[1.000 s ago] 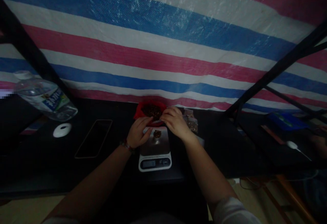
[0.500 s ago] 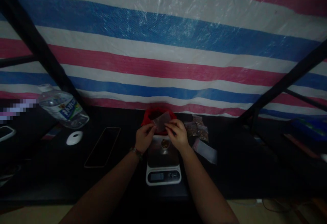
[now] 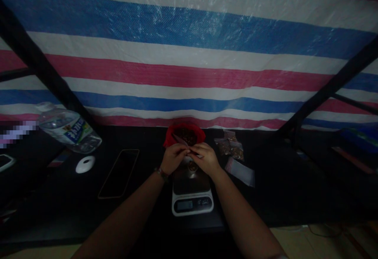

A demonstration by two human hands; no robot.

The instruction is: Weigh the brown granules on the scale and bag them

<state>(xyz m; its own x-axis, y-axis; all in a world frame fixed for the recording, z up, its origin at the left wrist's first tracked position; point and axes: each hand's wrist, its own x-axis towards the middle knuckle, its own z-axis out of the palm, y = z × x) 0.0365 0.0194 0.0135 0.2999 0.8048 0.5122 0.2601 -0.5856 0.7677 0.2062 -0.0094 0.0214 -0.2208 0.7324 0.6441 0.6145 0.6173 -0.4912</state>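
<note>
My left hand [image 3: 173,158] and my right hand [image 3: 206,158] meet above the small kitchen scale [image 3: 191,191], fingers pinched on a small clear plastic bag [image 3: 185,148] held between them. Under the hands a small heap of brown bits [image 3: 192,167] lies on the scale's plate. Just behind the hands stands a red bag [image 3: 184,134], open at the top and full of dark brown pieces. The left wrist wears a bracelet.
Filled little bags [image 3: 230,145] and empty clear bags [image 3: 239,171] lie right of the scale. A phone [image 3: 118,173], a white bottle cap [image 3: 85,164] and a tilted water bottle [image 3: 68,130] are at the left. A striped tarp [image 3: 189,66] hangs behind the black table [image 3: 283,188].
The hands lifted the small clear bag in front of the red bag, then lowered it and drew closer together. The camera shifted slightly.
</note>
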